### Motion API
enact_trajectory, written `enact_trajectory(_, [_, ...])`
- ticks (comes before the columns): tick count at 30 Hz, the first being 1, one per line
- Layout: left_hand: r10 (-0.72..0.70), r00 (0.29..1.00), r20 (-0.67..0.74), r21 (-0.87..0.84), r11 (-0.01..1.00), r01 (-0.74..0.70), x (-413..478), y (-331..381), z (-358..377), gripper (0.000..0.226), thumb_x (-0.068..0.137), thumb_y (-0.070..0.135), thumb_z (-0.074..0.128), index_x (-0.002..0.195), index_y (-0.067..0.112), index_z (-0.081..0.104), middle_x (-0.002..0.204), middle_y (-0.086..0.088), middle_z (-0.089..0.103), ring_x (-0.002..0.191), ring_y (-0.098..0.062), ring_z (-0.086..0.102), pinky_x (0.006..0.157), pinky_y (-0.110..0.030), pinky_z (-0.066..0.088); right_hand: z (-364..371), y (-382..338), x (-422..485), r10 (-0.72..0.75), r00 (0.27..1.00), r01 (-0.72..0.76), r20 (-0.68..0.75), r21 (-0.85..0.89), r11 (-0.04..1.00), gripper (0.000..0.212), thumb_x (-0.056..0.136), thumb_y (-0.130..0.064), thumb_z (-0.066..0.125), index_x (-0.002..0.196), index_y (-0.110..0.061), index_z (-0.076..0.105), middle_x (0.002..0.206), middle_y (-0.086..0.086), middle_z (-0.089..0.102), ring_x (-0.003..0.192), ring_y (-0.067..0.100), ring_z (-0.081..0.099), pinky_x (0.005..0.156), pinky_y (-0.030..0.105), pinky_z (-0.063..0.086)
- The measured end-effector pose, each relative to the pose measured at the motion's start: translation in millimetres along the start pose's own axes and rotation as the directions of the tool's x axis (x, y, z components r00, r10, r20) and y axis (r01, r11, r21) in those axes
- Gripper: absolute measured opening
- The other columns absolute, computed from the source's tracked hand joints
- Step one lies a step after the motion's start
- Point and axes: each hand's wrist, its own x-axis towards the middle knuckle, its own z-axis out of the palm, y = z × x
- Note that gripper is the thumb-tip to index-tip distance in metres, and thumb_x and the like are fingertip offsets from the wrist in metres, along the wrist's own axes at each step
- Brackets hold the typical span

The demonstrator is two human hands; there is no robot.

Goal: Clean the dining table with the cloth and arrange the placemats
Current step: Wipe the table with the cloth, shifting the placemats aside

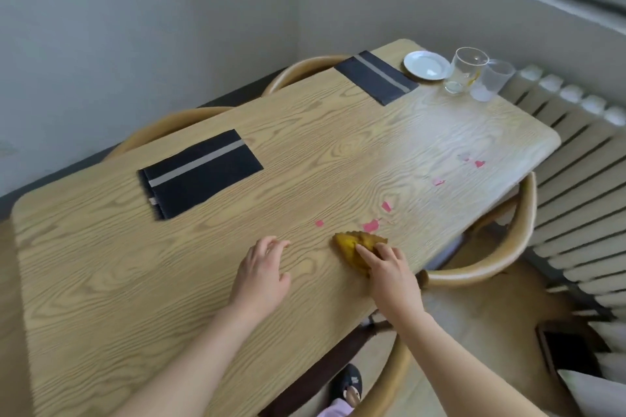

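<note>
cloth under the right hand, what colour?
Mustard yellow cloth, pressed under the right hand; head view shows it.

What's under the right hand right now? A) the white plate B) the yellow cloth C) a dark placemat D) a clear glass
B: the right hand presses on the yellow cloth near the table's edge, just short of the pink scraps; both placemats, the plate and the glasses lie farther away, untouched.
</note>
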Motion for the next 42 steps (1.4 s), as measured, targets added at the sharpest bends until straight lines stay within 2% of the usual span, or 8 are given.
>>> enact_trajectory(4, [-0.056, 0.998, -0.02, -0.006, 0.998, 0.056, 11.4, 19.0, 12.0, 0.056, 0.091, 0.02, 0.054, 0.143, 0.024, 0.032, 0.151, 0.0, 0.024, 0.138, -0.017, 0.026, 0.113, -0.034, 0.028, -8.1, 16.3, 19.5, -0.011, 1.0, 0.011, 0.021, 0.002, 1.0, 0.06, 0.091, -0.008, 0.049, 0.145, -0.031, 0.038, 0.134, 0.004, 0.042, 0.12, 0.024, 0.036, 0.092, 0.032, 0.045])
enact_trajectory(12, [-0.07, 0.992, -0.11, -0.03, 0.997, 0.067, 46.2, 62.4, 20.1, 0.052, 0.091, 0.019, 0.054, 0.139, 0.025, 0.037, 0.148, 0.002, 0.029, 0.137, -0.017, 0.029, 0.111, -0.033, 0.029, 2.6, 1.2, 22.9, -0.463, 0.875, 0.463, 0.138, 0.035, 0.886, 0.056, 0.073, -0.015, 0.071, 0.127, -0.029, 0.059, 0.108, 0.003, 0.059, 0.094, 0.024, 0.053, 0.064, 0.03, 0.052])
enact_trajectory(16, [-0.102, 0.989, -0.107, -0.033, 0.995, 0.099, 56.8, 65.7, 17.7, 0.053, 0.09, 0.019, 0.055, 0.14, 0.024, 0.037, 0.148, 0.002, 0.029, 0.136, -0.016, 0.029, 0.112, -0.034, 0.031, -15.4, 35.4, 52.9, -0.353, 0.932, 0.354, 0.086, -0.001, 0.935, 0.056, 0.09, -0.012, 0.052, 0.143, -0.028, 0.041, 0.134, 0.005, 0.044, 0.124, 0.03, 0.037, 0.087, 0.038, 0.049])
enact_trajectory(22, [-0.151, 0.982, -0.11, -0.029, 0.989, 0.148, 67.0, 73.2, 22.3, 0.054, 0.09, 0.019, 0.056, 0.14, 0.025, 0.037, 0.149, 0.003, 0.028, 0.137, -0.016, 0.029, 0.112, -0.033, 0.029, -30.8, 71.6, 90.6, -0.026, 1.0, 0.026, 0.018, -0.015, 1.0, 0.053, 0.093, -0.014, 0.047, 0.143, -0.03, 0.04, 0.13, 0.004, 0.045, 0.119, 0.024, 0.037, 0.079, 0.031, 0.046])
enact_trajectory(31, [-0.125, 0.985, -0.119, -0.026, 0.992, 0.123, 80.6, 85.4, 19.5, 0.052, 0.09, 0.02, 0.055, 0.139, 0.026, 0.037, 0.149, 0.003, 0.027, 0.137, -0.015, 0.028, 0.112, -0.032, 0.029, -13.3, 43.3, 75.8, -0.413, 0.904, 0.414, 0.111, 0.014, 0.91, 0.052, 0.083, -0.014, 0.058, 0.132, -0.029, 0.053, 0.115, 0.004, 0.054, 0.105, 0.028, 0.049, 0.074, 0.037, 0.054])
enact_trajectory(34, [-0.134, 0.984, -0.118, -0.025, 0.991, 0.132, 82.5, 84.9, 20.6, 0.052, 0.09, 0.02, 0.055, 0.139, 0.026, 0.037, 0.149, 0.003, 0.027, 0.136, -0.016, 0.029, 0.111, -0.032, 0.028, -24.6, 63.5, 94.6, -0.326, 0.944, 0.328, 0.051, -0.016, 0.945, 0.05, 0.087, -0.013, 0.051, 0.134, -0.029, 0.051, 0.12, 0.003, 0.053, 0.109, 0.026, 0.045, 0.076, 0.037, 0.051])
enact_trajectory(37, [-0.15, 0.981, -0.121, -0.025, 0.989, 0.148, 80.4, 84.5, 21.8, 0.052, 0.09, 0.019, 0.056, 0.139, 0.026, 0.037, 0.15, 0.002, 0.025, 0.137, -0.016, 0.029, 0.111, -0.031, 0.027, -38.8, 103.8, 118.2, -0.021, 1.0, 0.02, -0.014, -0.011, 1.0, 0.053, 0.088, -0.01, 0.047, 0.137, -0.029, 0.049, 0.129, 0.004, 0.05, 0.117, 0.027, 0.041, 0.084, 0.037, 0.046])
enact_trajectory(42, [-0.193, 0.973, -0.125, -0.035, 0.981, 0.19, 71.9, 74.4, 19.2, 0.053, 0.091, 0.02, 0.056, 0.139, 0.025, 0.036, 0.151, 0.003, 0.025, 0.138, -0.015, 0.026, 0.113, -0.031, 0.026, -44.4, 114.5, 135.0, 0.261, 0.965, -0.261, -0.037, 0.004, 0.965, 0.051, 0.091, -0.009, 0.045, 0.14, -0.023, 0.043, 0.141, 0.016, 0.039, 0.129, 0.033, 0.032, 0.091, 0.039, 0.043])
